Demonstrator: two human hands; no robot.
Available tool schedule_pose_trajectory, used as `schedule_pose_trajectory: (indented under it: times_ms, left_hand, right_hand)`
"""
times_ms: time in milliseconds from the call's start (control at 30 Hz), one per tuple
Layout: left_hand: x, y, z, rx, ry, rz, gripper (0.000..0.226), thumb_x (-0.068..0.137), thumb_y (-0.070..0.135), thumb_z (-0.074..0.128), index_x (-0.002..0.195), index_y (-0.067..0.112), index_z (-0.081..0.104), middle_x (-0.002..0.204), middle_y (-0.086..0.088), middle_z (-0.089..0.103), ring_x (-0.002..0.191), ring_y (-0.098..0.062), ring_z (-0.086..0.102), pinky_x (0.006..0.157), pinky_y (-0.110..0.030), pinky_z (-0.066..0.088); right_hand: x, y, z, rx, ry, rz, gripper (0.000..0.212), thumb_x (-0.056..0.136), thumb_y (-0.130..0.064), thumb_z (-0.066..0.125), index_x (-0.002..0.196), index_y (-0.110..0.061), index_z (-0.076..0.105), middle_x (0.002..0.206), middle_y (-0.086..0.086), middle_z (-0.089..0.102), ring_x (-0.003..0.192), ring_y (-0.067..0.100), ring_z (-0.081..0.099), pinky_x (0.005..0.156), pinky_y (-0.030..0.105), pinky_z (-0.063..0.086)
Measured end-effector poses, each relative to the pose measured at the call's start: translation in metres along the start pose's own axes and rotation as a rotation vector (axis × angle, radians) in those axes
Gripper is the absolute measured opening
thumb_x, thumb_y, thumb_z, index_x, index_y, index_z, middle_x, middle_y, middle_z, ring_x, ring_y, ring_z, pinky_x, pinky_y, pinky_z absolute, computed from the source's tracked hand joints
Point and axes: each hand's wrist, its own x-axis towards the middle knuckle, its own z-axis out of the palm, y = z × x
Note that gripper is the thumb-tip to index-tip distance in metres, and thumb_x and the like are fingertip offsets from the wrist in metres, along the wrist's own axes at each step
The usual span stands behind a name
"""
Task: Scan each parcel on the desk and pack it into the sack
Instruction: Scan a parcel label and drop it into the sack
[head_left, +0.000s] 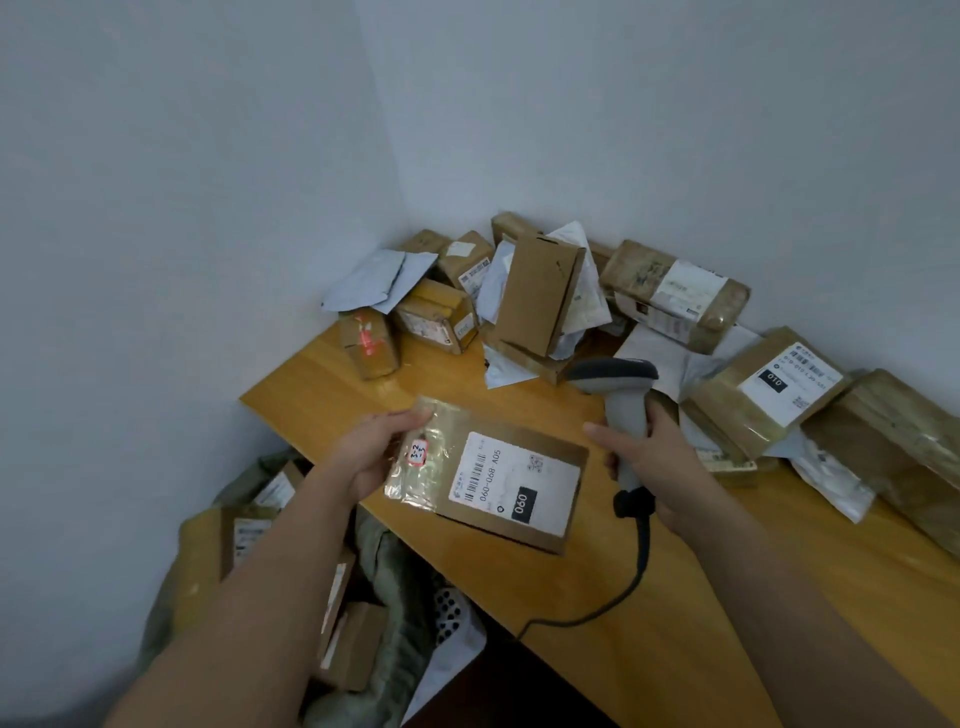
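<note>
Head view | left hand grips flat brown cardboard parcel with white label by its 9 o'clock edge, over wooden tabletop | right hand clenched round grey corded handheld scanner at parcel's 3 o'clock | green sack holding boxes at 7 o'clock

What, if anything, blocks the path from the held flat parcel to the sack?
Nothing visible. The left hand holds the flat parcel at the desk edge, and the open sack lies just below to the left.
</note>
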Motion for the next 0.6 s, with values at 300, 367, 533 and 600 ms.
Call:
schedule_pose_trajectory:
  times_ms: [300, 367, 533, 600]
  left_hand:
    - [-0.025, 0.025, -0.027, 0.043, -0.085, 0.053, 0.065, 0.065, 0.036, 0.086, 0.114, 0.001, 0.063, 0.099, -0.018, 0.069, 0.086, -0.032, 0.066, 0.085, -0.045, 0.054]
    - [-0.026, 0.03, -0.03, 0.069, -0.118, 0.049, 0.071, 0.06, 0.039, 0.09, 0.115, 0.002, 0.064, 0.105, -0.019, 0.068, 0.093, -0.033, 0.065, 0.091, -0.047, 0.051]
    - [-0.03, 0.045, -0.025, 0.027, -0.05, 0.094, 0.051, 0.066, 0.023, 0.08, 0.111, 0.004, 0.067, 0.083, -0.013, 0.073, 0.067, -0.025, 0.07, 0.062, -0.035, 0.06]
    - [-0.028, 0.048, -0.02, 0.005, 0.006, 0.114, 0.06, 0.06, 0.022, 0.083, 0.116, 0.007, 0.067, 0.085, -0.013, 0.074, 0.066, -0.023, 0.07, 0.058, -0.035, 0.059]
  right_hand:
    - [-0.013, 0.005, 0.027, -0.15, -0.244, 0.14, 0.058, 0.071, -0.026, 0.086, 0.118, -0.017, 0.054, 0.091, 0.009, 0.061, 0.061, 0.014, 0.051, 0.054, 0.024, 0.048]
    - [-0.011, 0.006, 0.028, -0.19, -0.247, 0.149, 0.063, 0.071, -0.019, 0.087, 0.124, -0.017, 0.052, 0.095, 0.01, 0.065, 0.063, 0.015, 0.054, 0.055, 0.024, 0.048]
    - [-0.007, 0.006, 0.024, -0.214, -0.247, 0.14, 0.071, 0.068, -0.022, 0.089, 0.128, -0.019, 0.049, 0.1, 0.012, 0.066, 0.07, 0.017, 0.056, 0.06, 0.026, 0.051]
    - [-0.005, 0.004, 0.023, -0.222, -0.237, 0.112, 0.07, 0.068, -0.029, 0.089, 0.126, -0.021, 0.05, 0.1, 0.012, 0.065, 0.069, 0.016, 0.056, 0.062, 0.026, 0.052]
